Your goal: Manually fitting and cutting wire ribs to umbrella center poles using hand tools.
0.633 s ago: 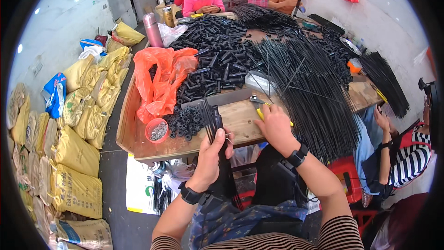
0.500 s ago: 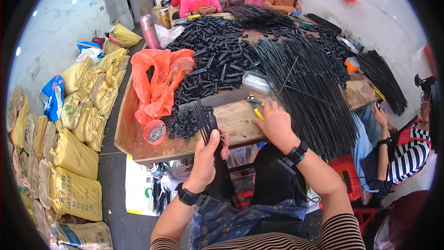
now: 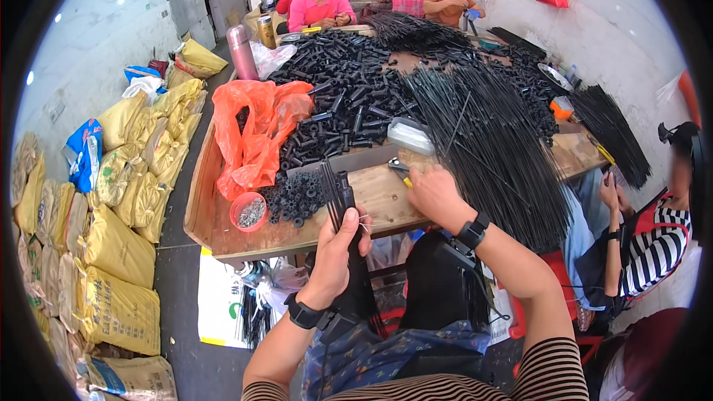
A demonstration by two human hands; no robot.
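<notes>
My left hand point(image 3: 338, 249) is closed round a bundle of thin black rods point(image 3: 334, 193), upright above the table's front edge, with a dark cylindrical piece among them. Thin pale strands stick out by its fingertips. To the right, my right hand point(image 3: 437, 197) rests on the table with curled fingers over the yellow handles of a pair of pliers point(image 3: 399, 166); the metal jaws point away toward the far left, and most of the handles are hidden. Left of the bundle lie small black rings point(image 3: 293, 197) and a red dish point(image 3: 249, 212) of small metal parts.
A heap of black tubular parts point(image 3: 364, 104) covers the middle of the wooden table point(image 3: 371, 186). Long black rods point(image 3: 497, 156) lie at right, beside a clear plastic box point(image 3: 411, 136). A red plastic bag point(image 3: 256, 126) sits at left. Yellow sacks point(image 3: 122, 252) line the wall; other people work around.
My right hand has drawn slightly left and its fingers have curled over the pliers' handles. The pliers have shifted slightly left and toward me. My left hand stays about where it was.
</notes>
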